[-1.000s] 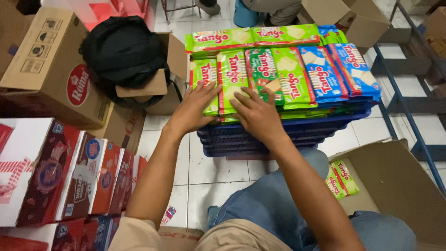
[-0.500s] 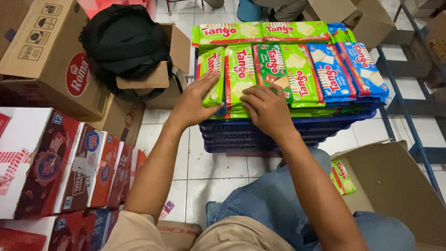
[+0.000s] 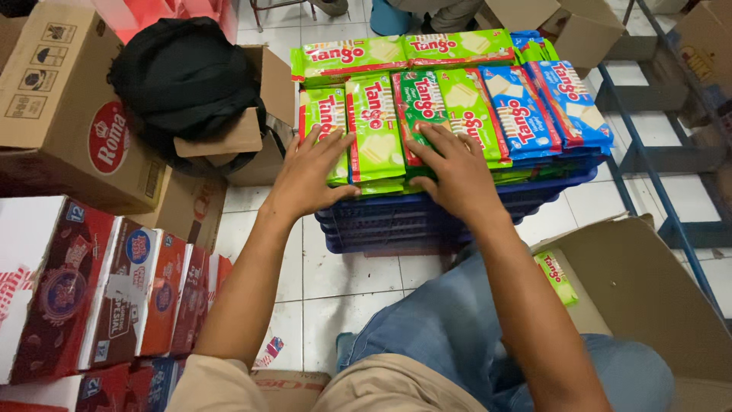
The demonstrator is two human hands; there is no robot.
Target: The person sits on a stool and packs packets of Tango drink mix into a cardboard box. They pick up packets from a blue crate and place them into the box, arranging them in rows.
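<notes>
Several flat wafer packs, green [image 3: 375, 130] and blue [image 3: 534, 107], lie in stacked rows on a pile of blue plastic crates [image 3: 427, 217]. My left hand [image 3: 313, 172] rests flat on the leftmost green pack, fingers spread. Over the middle green packs lies my right hand [image 3: 450, 168], palm down, pressing on them. Neither hand grips anything.
A brown carton [image 3: 69, 114] and a black bag [image 3: 183, 76] on an open box sit at the left. Red and white biscuit boxes [image 3: 99, 290] line the lower left. An open carton [image 3: 640, 297] with one green pack [image 3: 555, 276] stands at the right. A blue metal rack [image 3: 648, 145] is at the far right.
Both hands have slid a little along the front edge of the packs, staying flat on them. The camera has shifted slightly.
</notes>
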